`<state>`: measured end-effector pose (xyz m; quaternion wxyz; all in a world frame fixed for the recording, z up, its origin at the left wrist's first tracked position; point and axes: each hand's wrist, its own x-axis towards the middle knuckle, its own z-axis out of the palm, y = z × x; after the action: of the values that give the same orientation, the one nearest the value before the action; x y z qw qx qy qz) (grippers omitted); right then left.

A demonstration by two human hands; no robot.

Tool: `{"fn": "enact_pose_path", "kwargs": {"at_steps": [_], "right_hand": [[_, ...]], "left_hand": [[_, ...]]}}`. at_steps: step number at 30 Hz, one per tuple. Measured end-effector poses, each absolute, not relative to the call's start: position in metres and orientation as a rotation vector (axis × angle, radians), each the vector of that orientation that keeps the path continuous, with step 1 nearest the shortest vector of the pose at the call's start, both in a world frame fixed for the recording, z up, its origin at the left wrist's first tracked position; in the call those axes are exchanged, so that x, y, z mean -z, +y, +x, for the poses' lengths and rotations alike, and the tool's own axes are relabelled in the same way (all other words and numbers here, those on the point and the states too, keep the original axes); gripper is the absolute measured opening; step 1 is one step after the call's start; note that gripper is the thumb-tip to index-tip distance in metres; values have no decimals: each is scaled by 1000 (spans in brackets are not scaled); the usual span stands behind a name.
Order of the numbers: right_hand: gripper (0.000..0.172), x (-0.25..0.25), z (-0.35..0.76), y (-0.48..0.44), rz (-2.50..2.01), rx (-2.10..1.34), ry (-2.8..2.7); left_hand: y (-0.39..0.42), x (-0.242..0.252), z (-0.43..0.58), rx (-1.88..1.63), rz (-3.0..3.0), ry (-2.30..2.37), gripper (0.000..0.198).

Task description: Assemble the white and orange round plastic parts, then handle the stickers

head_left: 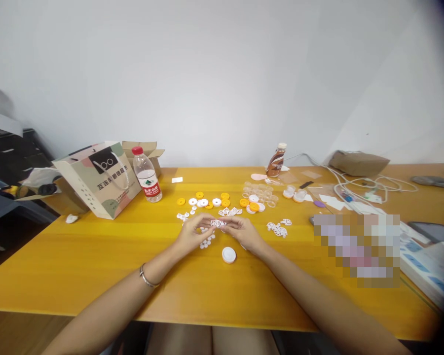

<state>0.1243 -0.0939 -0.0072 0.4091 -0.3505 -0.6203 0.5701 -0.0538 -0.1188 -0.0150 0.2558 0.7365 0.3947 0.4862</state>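
Observation:
Between the fingertips of both hands is a small white openwork plastic piece (218, 224), held just above the table. My left hand (195, 231) pinches its left end, and my right hand (244, 231) grips the right end. Below them on the table lies a round white lid-like disc (229, 255). Small white round pieces (207, 241) sit partly hidden under my left hand. Similar white openwork pieces (231, 212) lie just beyond the fingers, and more openwork pieces (277, 229) rest to the right of my right hand.
Yellow and white discs (225, 196) and clear round cases (259, 191) lie farther back. A water bottle (147, 177) and a paper bag (103, 182) stand at left, a brown drink bottle (276, 161) at the back. White cables (355, 177) and a blurred-out patch (358, 246) are on the right.

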Motion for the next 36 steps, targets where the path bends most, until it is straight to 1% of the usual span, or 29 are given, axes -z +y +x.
{"fn": "enact_pose_path", "kwargs": {"at_steps": [2, 8, 14, 20, 25, 30, 34, 36], "right_hand": [[27, 6, 124, -95, -858, -1462, -1562], [25, 7, 123, -95, -843, -1547, -1505], [28, 8, 124, -94, -831, -1580, -1491], [26, 11, 124, -93, -838, -1541, -1457], [26, 10, 122, -94, -820, -1514, -1421], [25, 7, 121, -95, -836, -1449, -1463], [25, 6, 121, -96, -850, -1346, -1472], [25, 7, 120, -96, -851, -1310, -1485]], "left_hand": [[-120, 12, -54, -1294, 2100, 1051, 28], [-120, 4, -59, -1274, 2443, 1084, 26], [-116, 6, -61, -1232, 2531, 1061, 22], [-116, 9, -59, -1241, 2561, 1095, 22], [-118, 9, -56, -1259, 2440, 1067, 22], [-119, 13, -46, -1351, 2079, 1097, 19], [-117, 20, -40, -1383, 1712, 1111, 28], [-116, 22, -38, -1340, 1626, 1111, 27]]}}
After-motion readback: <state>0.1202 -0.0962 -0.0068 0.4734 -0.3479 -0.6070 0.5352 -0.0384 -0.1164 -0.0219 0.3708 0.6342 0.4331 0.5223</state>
